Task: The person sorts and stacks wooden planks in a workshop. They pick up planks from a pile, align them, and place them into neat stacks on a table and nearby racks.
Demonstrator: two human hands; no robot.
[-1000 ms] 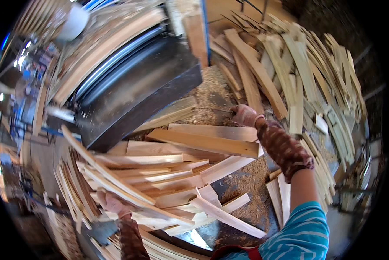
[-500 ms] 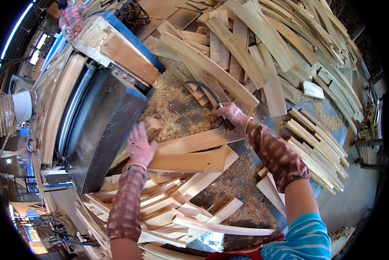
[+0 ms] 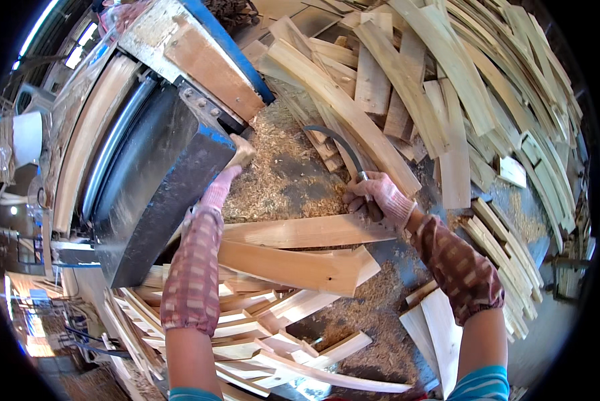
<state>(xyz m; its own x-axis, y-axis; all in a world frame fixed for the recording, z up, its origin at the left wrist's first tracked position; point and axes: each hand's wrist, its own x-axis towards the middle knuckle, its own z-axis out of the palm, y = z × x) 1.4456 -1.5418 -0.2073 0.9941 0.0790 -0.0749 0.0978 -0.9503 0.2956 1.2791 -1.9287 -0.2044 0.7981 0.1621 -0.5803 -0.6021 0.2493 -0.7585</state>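
Note:
My right hand (image 3: 380, 197), in a pinkish work glove, is closed round the handle of a sickle (image 3: 340, 142). Its dark curved blade points up and left over the sawdust. My left hand (image 3: 221, 187), gloved too, reaches along the dark metal bed of a machine (image 3: 156, 180). It holds a short wooden block (image 3: 242, 152) by the corner of that bed; some of its fingers are hidden. Below both hands, long curved boards lie across the surface, the nearest a tan board (image 3: 293, 264) with a small dark knot.
A metal roller (image 3: 116, 147) runs along the machine's far side. Curved boards (image 3: 460, 73) are heaped at the upper right, and a stack of narrow strips (image 3: 504, 257) lies to the right. Sawdust (image 3: 273, 180) covers the surface between. More cut pieces (image 3: 266, 327) are piled nearer me.
My left hand and the wooden block have moved forward along the machine's edge, toward its corner. The tan board has slid a little nearer me. My right hand still grips the sickle.

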